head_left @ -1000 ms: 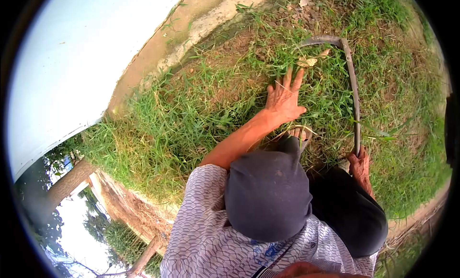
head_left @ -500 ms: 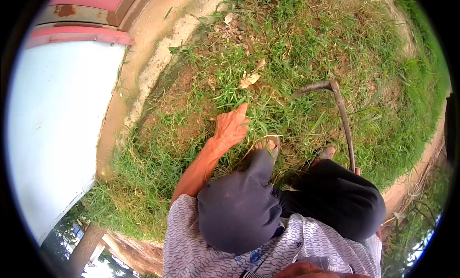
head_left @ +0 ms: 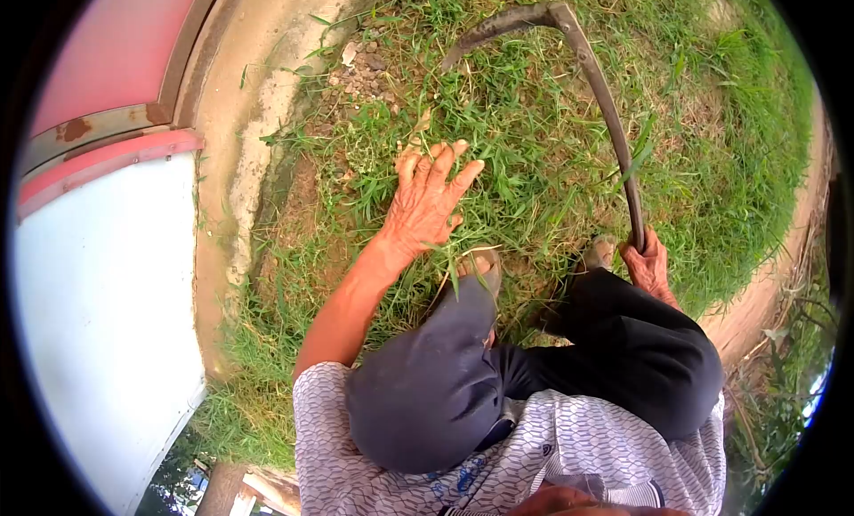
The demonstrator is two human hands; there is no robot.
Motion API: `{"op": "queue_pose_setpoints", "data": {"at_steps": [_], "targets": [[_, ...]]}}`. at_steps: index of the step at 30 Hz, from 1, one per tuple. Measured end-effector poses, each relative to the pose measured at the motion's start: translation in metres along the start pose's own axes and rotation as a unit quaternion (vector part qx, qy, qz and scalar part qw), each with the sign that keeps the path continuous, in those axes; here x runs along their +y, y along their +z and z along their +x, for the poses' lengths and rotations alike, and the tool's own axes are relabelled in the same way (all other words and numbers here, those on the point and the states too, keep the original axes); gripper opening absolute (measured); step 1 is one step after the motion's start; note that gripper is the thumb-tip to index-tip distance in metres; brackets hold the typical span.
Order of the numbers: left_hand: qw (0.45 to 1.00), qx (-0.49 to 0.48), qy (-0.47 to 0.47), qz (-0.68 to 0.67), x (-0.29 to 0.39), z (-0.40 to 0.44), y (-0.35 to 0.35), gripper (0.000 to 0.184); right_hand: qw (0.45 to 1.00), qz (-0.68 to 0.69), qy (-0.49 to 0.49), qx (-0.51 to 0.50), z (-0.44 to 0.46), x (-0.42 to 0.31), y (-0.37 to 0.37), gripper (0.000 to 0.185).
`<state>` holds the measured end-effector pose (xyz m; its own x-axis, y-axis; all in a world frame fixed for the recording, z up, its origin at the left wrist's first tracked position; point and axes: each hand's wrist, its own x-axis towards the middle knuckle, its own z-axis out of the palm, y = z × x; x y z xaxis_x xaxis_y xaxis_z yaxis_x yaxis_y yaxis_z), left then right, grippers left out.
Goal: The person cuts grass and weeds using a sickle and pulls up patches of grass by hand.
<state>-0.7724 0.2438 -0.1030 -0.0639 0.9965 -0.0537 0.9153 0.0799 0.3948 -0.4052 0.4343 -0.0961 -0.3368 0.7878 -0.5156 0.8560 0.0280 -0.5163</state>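
Note:
My left hand (head_left: 425,203) reaches over the cut and standing grass (head_left: 511,151), its fingers spread and pointing away from me. Nothing is visibly gripped in it. At the right, my right hand (head_left: 651,267) is wrapped round the lower end of a sickle (head_left: 601,87) with a long, dark handle. Its curved blade (head_left: 507,22) points left, above the grass and beyond my left hand. A dry leaf (head_left: 422,124) lies just past my left fingertips, partly hidden by them.
To the left runs a concrete ledge (head_left: 253,182) beside a white and pink metal panel (head_left: 116,276). My sandalled foot (head_left: 480,265) and bent knees are close below my left hand. Small stones (head_left: 369,71) lie near the ledge, and a dirt path (head_left: 756,311) edges the right side.
My left hand has moved forward and its fingers have spread. The sickle has moved forward and left, and my right hand on its handle has come into view from behind the knee.

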Motion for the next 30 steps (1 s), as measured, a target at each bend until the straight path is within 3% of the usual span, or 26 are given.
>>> {"op": "queue_pose_setpoints", "data": {"at_steps": [4, 6, 7, 8, 9, 10, 11, 13, 14, 15, 16, 17, 18, 20, 22, 24, 26, 29, 30], "targets": [[0.995, -0.024, 0.101, -0.008, -0.003, 0.07, 0.043, 0.1, 0.996, 0.076, 0.027, 0.027, -0.013, 0.013, -0.002, 0.025], [0.994, 0.055, 0.096, -0.005, 0.0, 0.095, 0.068, 0.074, 0.994, 0.08, 0.063, 0.032, -0.029, 0.031, -0.006, 0.021], [0.993, 0.056, 0.106, -0.005, 0.0, 0.101, 0.076, 0.074, 0.994, 0.071, 0.08, 0.038, -0.037, 0.04, -0.007, 0.019], [0.99, 0.043, 0.127, 0.049, 0.0, 0.107, 0.08, 0.059, 0.993, 0.074, 0.083, 0.045, -0.045, 0.049, -0.006, 0.019], [0.983, 0.028, 0.146, 0.103, 0.0, 0.109, 0.085, 0.044, 0.981, 0.159, 0.098, 0.046, -0.053, 0.058, -0.004, 0.019], [0.975, 0.114, 0.179, 0.059, -0.001, 0.108, 0.089, 0.024, 0.963, 0.242, 0.112, 0.044, -0.059, 0.065, 0.0, 0.019], [0.975, 0.114, 0.182, 0.062, 0.0, 0.108, 0.085, 0.024, 0.962, 0.246, 0.11, 0.046, -0.061, 0.073, 0.003, 0.019], [0.991, -0.082, 0.085, 0.068, 0.003, 0.109, 0.075, 0.018, 0.957, 0.276, 0.074, 0.04, -0.061, 0.088, 0.009, 0.017], [0.995, -0.021, 0.099, 0.011, -0.002, 0.104, 0.074, 0.02, 0.941, 0.323, 0.088, 0.048, -0.062, 0.079, 0.013, 0.016], [0.995, -0.022, 0.099, 0.012, -0.001, 0.101, 0.071, 0.02, 0.941, 0.324, 0.088, 0.048, -0.062, 0.068, 0.013, 0.016], [0.991, -0.075, -0.038, -0.107, 0.0, 0.099, 0.066, 0.024, 0.952, 0.285, 0.102, 0.047, -0.059, 0.057, 0.012, 0.015], [0.951, -0.125, -0.175, -0.222, 0.001, 0.096, 0.061, 0.028, 0.961, 0.246, 0.115, 0.046, -0.055, 0.051, 0.011, 0.014], [0.96, -0.041, -0.134, -0.243, -0.004, 0.082, 0.078, 0.039, 0.963, 0.243, 0.108, 0.046, -0.05, 0.048, 0.01, 0.014], [0.923, 0.049, -0.168, -0.343, -0.004, 0.033, 0.093, 0.046, 0.972, 0.205, 0.107, 0.039, -0.042, 0.038, 0.005, 0.014], [0.879, -0.098, -0.255, -0.39, 0.009, -0.034, 0.077, 0.045, 0.98, 0.163, 0.107, 0.032, -0.037, 0.025, 0.0, 0.015], [0.897, -0.165, -0.265, -0.311, 0.011, -0.105, 0.074, 0.059, 0.976, 0.178, 0.123, 0.023, -0.036, 0.021, 0.0, 0.016], [0.851, -0.2, -0.391, -0.288, 0.018, -0.139, 0.038, 0.066, 0.977, 0.177, 0.121, 0.009, -0.031, 0.024, 0.004, 0.016], [0.816, -0.163, -0.43, -0.351, 0.015, -0.173, 0.038, 0.075, 0.983, 0.161, 0.093, -0.008, -0.024, 0.022, 0.008, 0.017], [0.863, -0.108, -0.401, -0.287, 0.018, -0.169, 0.032, 0.086, 0.982, 0.155, 0.106, -0.028, -0.024, 0.014, 0.007, 0.018]]}}
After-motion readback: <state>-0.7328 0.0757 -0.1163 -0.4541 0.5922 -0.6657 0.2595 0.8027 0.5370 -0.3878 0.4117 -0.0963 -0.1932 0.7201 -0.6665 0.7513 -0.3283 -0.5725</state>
